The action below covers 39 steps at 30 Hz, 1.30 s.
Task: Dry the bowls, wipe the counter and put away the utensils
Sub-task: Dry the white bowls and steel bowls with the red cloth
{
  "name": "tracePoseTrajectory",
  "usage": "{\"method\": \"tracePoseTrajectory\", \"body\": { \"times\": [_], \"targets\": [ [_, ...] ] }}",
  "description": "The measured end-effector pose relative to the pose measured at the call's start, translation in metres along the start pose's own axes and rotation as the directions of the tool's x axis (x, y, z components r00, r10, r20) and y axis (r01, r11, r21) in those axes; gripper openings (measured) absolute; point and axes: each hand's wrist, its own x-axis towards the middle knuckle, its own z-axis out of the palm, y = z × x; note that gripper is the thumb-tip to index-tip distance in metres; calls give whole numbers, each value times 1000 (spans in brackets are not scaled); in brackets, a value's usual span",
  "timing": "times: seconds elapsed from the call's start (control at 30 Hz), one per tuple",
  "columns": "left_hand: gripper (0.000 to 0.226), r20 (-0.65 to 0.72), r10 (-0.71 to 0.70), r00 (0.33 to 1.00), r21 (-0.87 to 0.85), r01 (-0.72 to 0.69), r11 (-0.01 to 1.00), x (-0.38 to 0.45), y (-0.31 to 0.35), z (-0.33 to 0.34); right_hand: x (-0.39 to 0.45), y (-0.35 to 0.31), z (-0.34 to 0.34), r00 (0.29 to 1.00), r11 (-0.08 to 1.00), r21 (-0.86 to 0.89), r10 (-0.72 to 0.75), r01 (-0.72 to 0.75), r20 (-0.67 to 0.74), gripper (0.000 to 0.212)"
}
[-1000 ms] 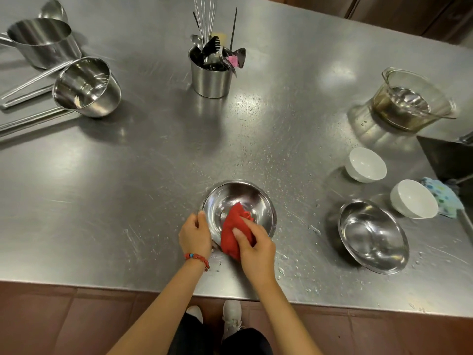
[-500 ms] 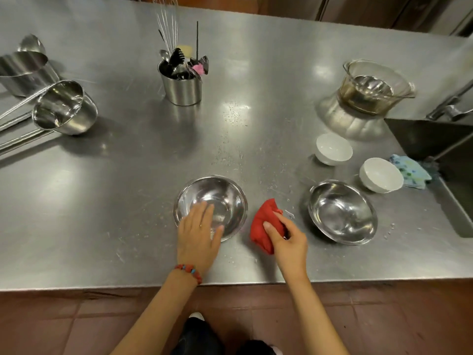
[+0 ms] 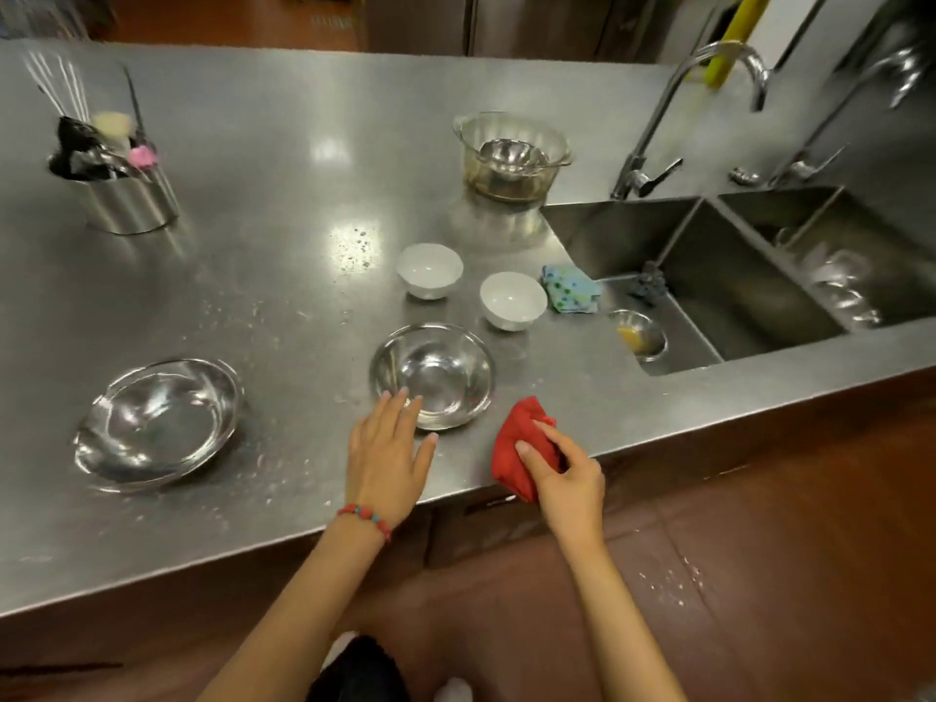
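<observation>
A steel bowl [image 3: 433,374] stands near the front edge of the steel counter [image 3: 263,276]. My left hand [image 3: 387,456] is open, its fingertips at that bowl's near rim. My right hand [image 3: 564,473] grips a bunched red cloth [image 3: 516,443] at the counter's front edge, right of the bowl. A second steel bowl [image 3: 157,423] sits apart at the left. Two white bowls [image 3: 429,270] [image 3: 512,299] stand behind the middle bowl. A steel utensil holder [image 3: 126,202] with a whisk and other utensils is at the far left.
A glass pot [image 3: 511,157] with a steel strainer inside stands at the back. A blue patterned cloth [image 3: 570,296] lies by the double sink [image 3: 709,276], which holds a small steel cup [image 3: 639,336]. Two taps [image 3: 709,108] rise behind. Water drops dot the counter.
My right hand took the red cloth out of the first steel bowl. My left hand let go of that bowl, now at the left, and reached to the second steel bowl. The view swung right.
</observation>
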Motion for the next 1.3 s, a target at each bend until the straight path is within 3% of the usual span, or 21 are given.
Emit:
{"method": "tracePoseTrajectory", "body": {
  "times": [0.3,0.77,1.0,1.3],
  "targets": [
    [51,44,96,994,-23,-95,995,66,64,41,64,10,-53,993,998,19,59,-58,-105,32],
    [45,89,30,996,-45,-26,999,232,83,87,236,-6,-31,998,998,-9,65,-65,-25,33],
    [46,68,-41,997,5,41,999,286,83,102,317,-9,-15,998,998,-51,24,-21,51,34],
    [50,16,-159,987,76,157,985,338,92,126,449,-6,18,965,999,-47,-9,22,260,39]
  ]
}}
